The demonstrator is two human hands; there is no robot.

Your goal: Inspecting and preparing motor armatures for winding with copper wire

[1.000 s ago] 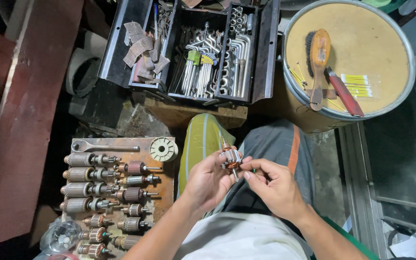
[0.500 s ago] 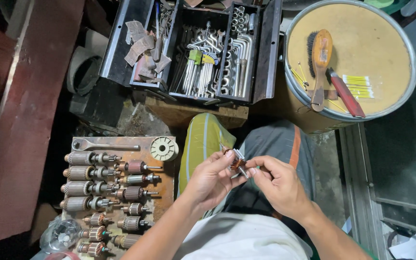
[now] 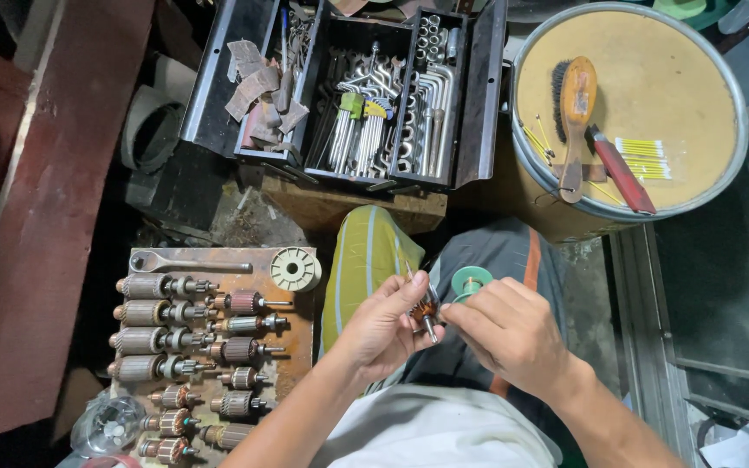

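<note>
The left hand (image 3: 383, 325) is curled around a small motor armature (image 3: 426, 310), thumb and fingers closed on its copper-wound core, with the shaft end poking down and toward the right. The right hand (image 3: 513, 334) sits just beside it, fingertips pinched together at the armature's end; whether they grip a wire or only touch the winding is too small to tell. Both hands hover over the person's lap, above dark trousers. A green spool (image 3: 472, 281) lies on the lap just behind the armature.

To handle a piece this small well, the left hand would best keep the core steady by its body rather than by the windings, while the right works with fingertips only, keeping any fine wire taut and clear of the shaft. Holding the piece close over the lap seems wise, since a dropped part would land on cloth and not the floor.

To the left, a board (image 3: 301, 325) carries rows of larger and smaller armatures (image 3: 153, 314), a wrench (image 3: 188, 263) and a pale spool (image 3: 296, 269). Farther off stands an open toolbox (image 3: 218, 87) full of wrenches, and a round drum (image 3: 652, 104) bearing a wooden brush (image 3: 576, 113) and a red-handled tool (image 3: 621, 172).
</note>
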